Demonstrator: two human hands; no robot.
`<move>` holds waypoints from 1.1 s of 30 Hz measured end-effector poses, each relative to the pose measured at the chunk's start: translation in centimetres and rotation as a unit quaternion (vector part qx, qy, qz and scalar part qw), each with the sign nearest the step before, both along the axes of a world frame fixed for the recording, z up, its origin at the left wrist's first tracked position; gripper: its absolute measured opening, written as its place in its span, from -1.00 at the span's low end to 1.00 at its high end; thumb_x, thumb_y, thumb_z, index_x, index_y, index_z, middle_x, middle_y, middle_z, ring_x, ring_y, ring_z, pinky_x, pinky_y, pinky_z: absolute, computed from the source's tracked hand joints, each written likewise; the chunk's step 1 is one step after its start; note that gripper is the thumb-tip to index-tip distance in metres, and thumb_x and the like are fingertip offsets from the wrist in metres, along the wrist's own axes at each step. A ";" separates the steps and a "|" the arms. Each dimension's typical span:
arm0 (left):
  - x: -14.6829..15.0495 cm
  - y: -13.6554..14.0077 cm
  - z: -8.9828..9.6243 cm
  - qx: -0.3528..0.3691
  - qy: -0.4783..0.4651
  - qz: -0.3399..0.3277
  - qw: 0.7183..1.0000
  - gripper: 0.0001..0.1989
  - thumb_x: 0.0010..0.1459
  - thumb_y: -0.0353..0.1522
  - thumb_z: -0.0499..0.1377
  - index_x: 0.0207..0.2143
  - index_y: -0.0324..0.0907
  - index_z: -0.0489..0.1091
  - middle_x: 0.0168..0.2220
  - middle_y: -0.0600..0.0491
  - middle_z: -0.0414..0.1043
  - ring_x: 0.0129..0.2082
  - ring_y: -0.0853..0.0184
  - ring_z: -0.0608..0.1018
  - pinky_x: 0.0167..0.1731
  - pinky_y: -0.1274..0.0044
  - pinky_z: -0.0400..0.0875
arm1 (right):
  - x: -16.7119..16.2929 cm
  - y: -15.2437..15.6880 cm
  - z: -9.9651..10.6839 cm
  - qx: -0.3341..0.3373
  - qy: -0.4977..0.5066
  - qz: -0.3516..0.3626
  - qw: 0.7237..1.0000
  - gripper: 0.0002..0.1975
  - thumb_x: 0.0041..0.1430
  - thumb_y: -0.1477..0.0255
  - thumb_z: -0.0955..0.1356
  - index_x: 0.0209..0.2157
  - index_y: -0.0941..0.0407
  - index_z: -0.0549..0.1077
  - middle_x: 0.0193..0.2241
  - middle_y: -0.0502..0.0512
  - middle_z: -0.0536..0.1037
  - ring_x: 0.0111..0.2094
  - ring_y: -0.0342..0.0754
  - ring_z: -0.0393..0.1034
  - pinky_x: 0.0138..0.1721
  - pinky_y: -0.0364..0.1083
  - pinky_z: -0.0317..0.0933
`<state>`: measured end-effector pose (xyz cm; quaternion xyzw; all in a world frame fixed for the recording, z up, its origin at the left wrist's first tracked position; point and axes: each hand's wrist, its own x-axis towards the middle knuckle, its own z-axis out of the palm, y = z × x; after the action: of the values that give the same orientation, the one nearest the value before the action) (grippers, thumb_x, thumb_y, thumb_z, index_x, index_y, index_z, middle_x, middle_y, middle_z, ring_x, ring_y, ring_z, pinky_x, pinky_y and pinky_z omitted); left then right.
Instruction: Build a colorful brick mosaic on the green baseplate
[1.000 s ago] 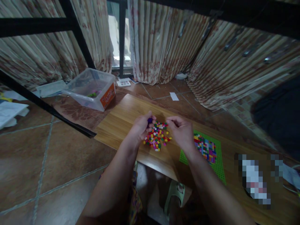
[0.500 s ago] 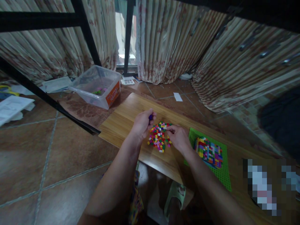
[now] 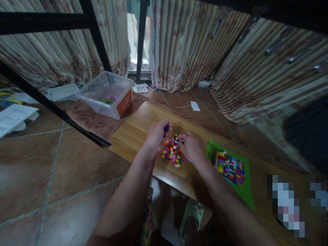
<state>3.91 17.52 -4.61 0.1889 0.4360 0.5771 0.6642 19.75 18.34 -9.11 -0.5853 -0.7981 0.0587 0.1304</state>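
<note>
My left hand (image 3: 156, 134) is closed around a small dark purple brick (image 3: 166, 128), held above the left side of a heap of tiny bright toy bricks (image 3: 172, 150). At the right side of the heap, my right hand (image 3: 190, 146) has its fingers pinched together. Something small and dark shows at its fingertips, too small to name. To the right, a green baseplate (image 3: 247, 191) carries a block of many-coloured bricks (image 3: 230, 167) joined together. Both the heap and the baseplate lie on a wooden board (image 3: 138, 126).
A clear plastic box (image 3: 102, 106) with an orange label and some bricks inside stands beyond the board's left end. A black metal bar (image 3: 64, 116) slants down near that end. A white tray (image 3: 15, 118) lies far left, and a white card (image 3: 195, 106) is on the tiled floor.
My right hand has shifted slightly left, further over the heap, and its fingers have drawn in. My left hand stays nearly still with the purple brick.
</note>
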 end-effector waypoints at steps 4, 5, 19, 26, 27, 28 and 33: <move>0.1 -0.1 0.0 0.006 -0.002 -0.004 1.000 -0.77 0.16 -0.30 0.15 -0.49 -0.26 0.34 -0.59 0.13 0.26 -0.72 0.60 0.18 -0.75 0.69 -0.10 | -0.1 -0.2 0.0 -0.012 -0.019 0.005 1.000 -0.86 0.14 0.44 0.33 -0.29 0.07 0.55 -0.28 0.15 0.53 -0.31 0.00 0.43 -0.26 -0.06 0.22; 0.1 -0.1 0.1 0.008 -0.001 -0.003 1.000 -0.77 0.16 -0.31 0.14 -0.49 -0.27 0.34 -0.59 0.13 0.26 -0.72 0.60 0.18 -0.75 0.69 -0.10 | -0.1 -0.2 0.0 -0.015 -0.017 0.006 1.000 -0.86 0.14 0.45 0.33 -0.29 0.08 0.54 -0.28 0.16 0.53 -0.30 0.01 0.43 -0.25 -0.06 0.22; 1.9 -0.2 -0.4 -0.077 -0.141 -0.029 0.987 -0.72 0.28 -0.38 -0.01 -0.49 -0.27 0.31 -0.60 0.07 0.30 -0.64 0.52 0.33 -0.66 0.69 0.20 | -0.7 -0.7 5.9 0.014 0.280 0.058 0.958 -0.81 0.17 0.37 0.33 -0.26 0.11 0.57 -0.30 0.08 0.56 -0.36 -0.09 0.43 -0.30 -0.11 0.25; 0.5 0.0 -0.2 -0.052 -0.125 0.072 0.988 -0.78 0.23 -0.42 0.02 -0.48 -0.27 0.31 -0.57 0.07 0.31 -0.66 0.55 0.30 -0.72 0.71 0.07 | 0.1 -0.6 1.2 -0.058 0.134 0.078 0.986 -0.79 0.18 0.56 0.31 -0.28 0.08 0.59 -0.28 0.08 0.54 -0.24 -0.06 0.43 -0.18 -0.10 0.24; 0.4 0.0 -0.1 -0.050 -0.126 0.072 0.988 -0.79 0.23 -0.42 0.02 -0.48 -0.27 0.30 -0.57 0.08 0.31 -0.66 0.55 0.30 -0.72 0.71 0.07 | 0.1 -0.6 0.8 -0.067 0.114 0.086 0.988 -0.79 0.19 0.56 0.32 -0.25 0.08 0.59 -0.25 0.09 0.54 -0.21 -0.05 0.43 -0.15 -0.09 0.24; 0.3 0.0 -0.1 -0.049 -0.127 0.070 0.988 -0.79 0.23 -0.42 0.02 -0.48 -0.26 0.30 -0.57 0.08 0.31 -0.66 0.55 0.30 -0.71 0.71 0.07 | 0.0 -0.6 0.5 -0.071 0.097 0.089 0.989 -0.80 0.19 0.55 0.32 -0.23 0.09 0.59 -0.23 0.11 0.54 -0.19 -0.04 0.43 -0.13 -0.09 0.23; 0.4 0.0 0.0 -0.046 -0.127 0.063 0.989 -0.80 0.22 -0.41 0.04 -0.48 -0.26 0.31 -0.59 0.08 0.31 -0.67 0.56 0.29 -0.71 0.71 0.08 | -0.2 -0.2 0.8 -0.083 0.040 0.096 0.991 -0.82 0.21 0.49 0.34 -0.21 0.10 0.59 -0.21 0.14 0.52 -0.16 -0.01 0.41 -0.09 -0.07 0.22</move>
<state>4.31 17.50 -4.64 0.0561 0.3854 0.6165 0.6843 19.60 18.14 -8.27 -0.5120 -0.8370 0.1602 0.1076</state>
